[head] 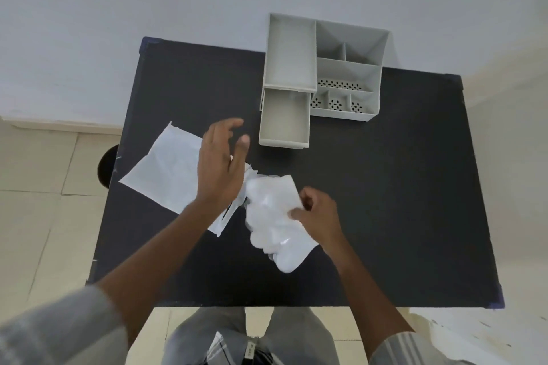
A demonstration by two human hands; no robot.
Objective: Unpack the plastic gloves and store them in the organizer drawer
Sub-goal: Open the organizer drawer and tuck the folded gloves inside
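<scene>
Furthest left, under and beyond the left hand (221, 167), a flat white wrapper (166, 170) lies on the black table (385, 201), one corner reaching out past the wrist toward the table's left edge. The left hand hovers above it with fingers spread and slightly blurred, gripping nothing, thumb pointing toward the drawer. Between the two hands sits the bunch of gloves (275, 222) (a milky, crumpled wad of thin plastic), its near end hanging toward the person. The right hand (315, 213) is closed on the bunch's right edge, pinching it between thumb and curled fingers. Beyond both hands, just past the left hand's fingertips, the grey drawer (284, 120) stands pulled out of the organizer (347, 68) with nothing visible inside it. The organizer's divided compartments lie further right, well apart from the right hand.
</scene>
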